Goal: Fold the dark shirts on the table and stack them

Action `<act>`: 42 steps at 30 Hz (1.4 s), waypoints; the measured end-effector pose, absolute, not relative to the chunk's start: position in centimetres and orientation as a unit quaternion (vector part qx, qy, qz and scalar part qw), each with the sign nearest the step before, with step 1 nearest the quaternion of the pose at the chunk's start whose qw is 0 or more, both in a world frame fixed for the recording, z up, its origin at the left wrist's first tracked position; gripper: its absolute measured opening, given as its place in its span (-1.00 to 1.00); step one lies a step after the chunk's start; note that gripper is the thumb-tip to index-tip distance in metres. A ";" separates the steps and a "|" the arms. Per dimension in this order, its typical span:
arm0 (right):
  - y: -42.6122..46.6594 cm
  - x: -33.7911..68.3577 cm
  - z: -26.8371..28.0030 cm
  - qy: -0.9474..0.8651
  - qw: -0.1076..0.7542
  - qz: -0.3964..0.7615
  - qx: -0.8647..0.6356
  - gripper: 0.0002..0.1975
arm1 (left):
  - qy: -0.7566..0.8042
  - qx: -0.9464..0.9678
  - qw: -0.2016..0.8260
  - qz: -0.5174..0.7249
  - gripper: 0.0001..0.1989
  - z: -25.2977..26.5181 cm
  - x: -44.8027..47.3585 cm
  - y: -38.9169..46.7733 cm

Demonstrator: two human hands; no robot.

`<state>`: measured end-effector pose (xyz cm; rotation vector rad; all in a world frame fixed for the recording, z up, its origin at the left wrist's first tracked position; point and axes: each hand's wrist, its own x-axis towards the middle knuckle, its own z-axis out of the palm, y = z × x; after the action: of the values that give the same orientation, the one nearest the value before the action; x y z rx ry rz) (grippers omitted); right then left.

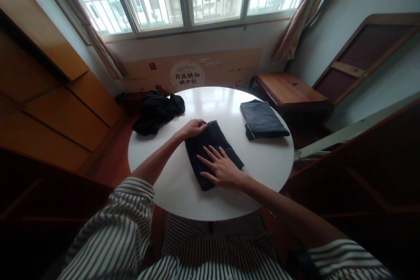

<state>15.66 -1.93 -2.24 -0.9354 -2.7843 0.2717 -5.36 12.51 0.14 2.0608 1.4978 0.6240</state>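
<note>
A dark folded garment (213,137) lies flat near the middle of the round white table (170,199). Spread over its near half is my right hand (223,168), palm down with the fingers apart. My left hand (194,128) is at the garment's far left corner, its fingers curled together on the edge; the fingertips are partly hidden. Whether the garment is trousers or a top I cannot tell.
A crumpled black garment (160,109) hangs partly over the table's left edge. To the right sits a folded dark grey garment (262,119). Beyond the table stand a low wooden table (292,88) and a printed cardboard panel (216,68) under the windows.
</note>
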 end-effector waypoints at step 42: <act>9.6 13.4 -2.9 -0.902 0.111 0.075 -0.409 -0.38 | 0.531 0.701 0.197 0.433 -0.63 -4.5 -9.9 7.4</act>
<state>13.38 9.59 -2.93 -1.2025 -2.6501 0.2195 -9.89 7.43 -4.47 1.9636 1.4864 1.2134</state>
